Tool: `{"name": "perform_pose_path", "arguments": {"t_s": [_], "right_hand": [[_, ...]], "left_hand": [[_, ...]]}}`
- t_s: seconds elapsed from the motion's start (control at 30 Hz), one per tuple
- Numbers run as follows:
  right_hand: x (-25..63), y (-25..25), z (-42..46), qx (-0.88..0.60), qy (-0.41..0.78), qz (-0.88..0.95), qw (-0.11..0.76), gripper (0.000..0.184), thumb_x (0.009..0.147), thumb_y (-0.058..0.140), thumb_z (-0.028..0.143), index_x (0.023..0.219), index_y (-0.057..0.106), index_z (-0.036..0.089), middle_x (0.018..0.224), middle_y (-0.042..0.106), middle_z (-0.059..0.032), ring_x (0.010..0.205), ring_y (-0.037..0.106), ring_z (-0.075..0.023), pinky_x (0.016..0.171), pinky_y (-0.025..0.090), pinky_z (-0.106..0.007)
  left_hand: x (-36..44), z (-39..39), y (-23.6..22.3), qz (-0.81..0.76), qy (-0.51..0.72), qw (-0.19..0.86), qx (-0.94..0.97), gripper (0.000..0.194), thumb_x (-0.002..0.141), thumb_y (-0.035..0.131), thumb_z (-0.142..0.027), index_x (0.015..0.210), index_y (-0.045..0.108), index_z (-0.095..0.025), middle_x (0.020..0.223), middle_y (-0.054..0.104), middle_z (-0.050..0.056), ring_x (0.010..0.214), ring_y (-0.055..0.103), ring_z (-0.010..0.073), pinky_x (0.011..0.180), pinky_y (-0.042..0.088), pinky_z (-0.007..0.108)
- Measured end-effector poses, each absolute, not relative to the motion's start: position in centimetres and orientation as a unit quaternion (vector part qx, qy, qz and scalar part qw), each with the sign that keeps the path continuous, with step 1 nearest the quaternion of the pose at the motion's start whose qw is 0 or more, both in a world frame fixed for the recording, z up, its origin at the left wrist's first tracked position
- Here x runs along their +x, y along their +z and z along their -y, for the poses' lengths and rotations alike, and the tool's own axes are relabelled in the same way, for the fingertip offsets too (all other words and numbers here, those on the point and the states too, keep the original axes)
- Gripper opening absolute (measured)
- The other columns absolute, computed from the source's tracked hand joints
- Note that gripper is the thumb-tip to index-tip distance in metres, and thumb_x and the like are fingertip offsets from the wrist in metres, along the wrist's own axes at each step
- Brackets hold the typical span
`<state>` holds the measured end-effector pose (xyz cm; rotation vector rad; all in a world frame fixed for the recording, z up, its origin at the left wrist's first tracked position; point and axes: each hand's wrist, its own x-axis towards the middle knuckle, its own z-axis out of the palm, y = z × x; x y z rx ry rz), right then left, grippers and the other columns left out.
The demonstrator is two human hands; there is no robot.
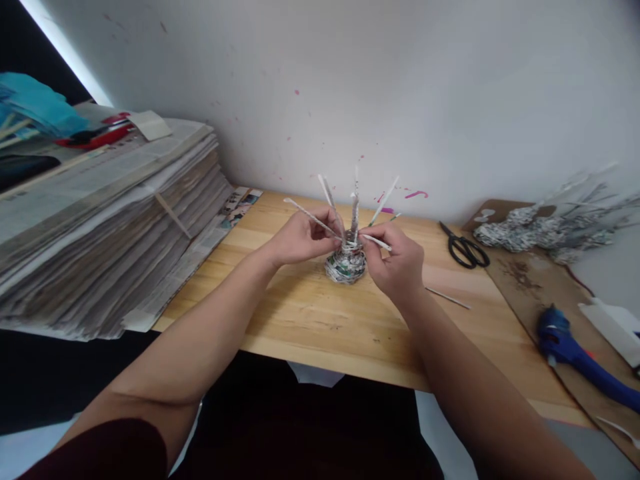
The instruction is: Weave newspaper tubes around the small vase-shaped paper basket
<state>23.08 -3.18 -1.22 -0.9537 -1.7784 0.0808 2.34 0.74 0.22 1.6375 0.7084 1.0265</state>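
Observation:
A small round basket woven from rolled newspaper strips stands on the wooden table. Several paper sticks rise from its narrow top and fan outward. My left hand is at the upper left of the basket, thumb and fingers pinched at the base of a paper stick. On the other side, my right hand pinches a short white paper stick close to the rim. My fingers partly hide the rim.
Stacked newspapers rise at the left, with a red tool on top. Black scissors and a thin stick lie to the right. Farther right are a blue glue gun and more woven paper pieces on cardboard.

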Motion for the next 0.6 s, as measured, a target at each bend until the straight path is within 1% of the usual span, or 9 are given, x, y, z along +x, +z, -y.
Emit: {"name": "perform_pose_path", "arguments": {"t_s": [0.1,0.2,0.37,0.47,0.6], "right_hand": [[23.0,-1.3,3.2,-0.405,0.042,0.738,0.538,0.011,0.095,0.063,0.020,0.090,0.071,0.026,0.082,0.077,-0.0006,0.073,0.072,-0.0174,0.070,0.057,-0.030],[22.9,-1.5,3.2,-0.396,0.053,0.734,0.550,0.011,0.094,0.063,0.018,0.091,0.071,0.025,0.083,0.078,-0.0002,0.073,0.072,-0.0168,0.070,0.056,-0.030],[22.9,-1.6,3.3,-0.393,0.065,0.732,0.553,0.009,0.094,0.065,0.019,0.092,0.071,0.026,0.084,0.078,0.0001,0.075,0.073,-0.0165,0.071,0.057,-0.030],[23.0,-1.4,3.4,-0.395,0.081,0.733,0.548,0.008,0.096,0.064,0.022,0.093,0.071,0.026,0.087,0.079,-0.0008,0.078,0.074,-0.0171,0.073,0.059,-0.031],[23.0,-1.3,3.6,-0.374,0.101,0.749,0.537,0.007,0.097,0.064,0.023,0.092,0.070,0.024,0.098,0.082,-0.0049,0.090,0.078,-0.0190,0.079,0.062,-0.033]], "left_hand": [[2.5,-0.5,0.3,-0.298,0.420,0.511,0.688,0.026,0.067,0.089,-0.028,0.082,0.072,-0.016,0.078,0.073,0.005,0.069,0.064,0.0150,0.067,0.051,0.028],[3.1,-0.4,0.0,-0.299,0.440,0.500,0.683,0.029,0.066,0.093,-0.033,0.077,0.073,-0.015,0.075,0.072,0.006,0.068,0.063,0.0152,0.066,0.051,0.028],[3.8,-0.2,-0.6,-0.331,0.469,0.485,0.660,0.038,0.062,0.096,-0.040,0.075,0.069,-0.016,0.073,0.071,0.003,0.064,0.062,0.0138,0.062,0.049,0.027],[3.9,-0.2,-0.6,-0.340,0.464,0.474,0.666,0.035,0.066,0.094,-0.040,0.075,0.069,-0.016,0.073,0.072,0.003,0.064,0.063,0.0142,0.063,0.051,0.027],[3.6,-0.3,-0.4,-0.358,0.451,0.449,0.684,0.028,0.073,0.088,-0.038,0.083,0.076,-0.015,0.077,0.076,0.006,0.066,0.066,0.0158,0.063,0.051,0.028]]}}
